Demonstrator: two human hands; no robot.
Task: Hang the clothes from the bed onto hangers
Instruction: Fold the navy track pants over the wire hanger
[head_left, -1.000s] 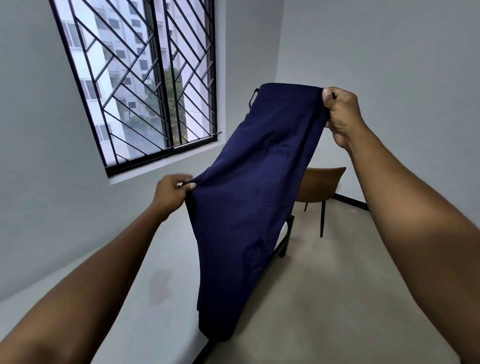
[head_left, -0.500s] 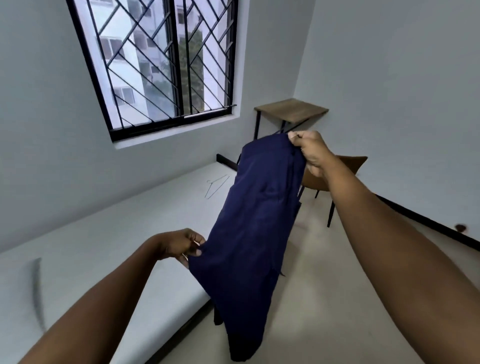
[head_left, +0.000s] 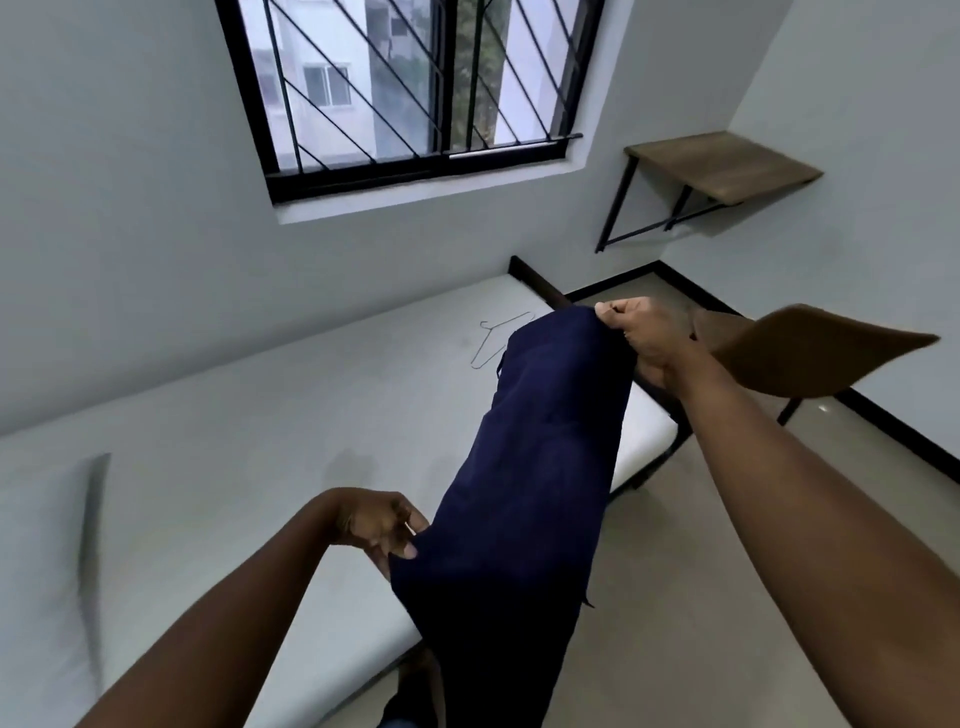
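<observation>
Subject: one dark blue garment (head_left: 540, 467), held clear of the bed (head_left: 249, 426) by both hands.

Right hand (head_left: 641, 338): fingers are curled tight round the garment's upper end and grip it above the bed's far right corner. Left hand (head_left: 371, 525): thumb and fingers pinch the garment's left edge about halfway down, above the bed's near edge.

Position of garment: it is in the air, and no contact with the mattress can be seen. Its long axis runs from the right hand at the far end, down and towards the person. The lower end drops past the bed's near edge and out of view at the bottom.

Hanger (head_left: 493, 338): one thin wire hanger lies flat on the bed near the far right corner, just beside the garment's upper end and partly hidden behind it. The garment is not yet on it.

Governing relation: the hanger lies just left of the right hand's grip and well apart from the left hand. The right hand is clearly the nearer. In my judgement, the next move calls for one hand to let go and fetch the hanger while the other bears the cloth.

Other items: a brown chair (head_left: 810, 353) stands beyond the right forearm, and a wooden shelf (head_left: 727, 161) is fixed to the wall.
</observation>
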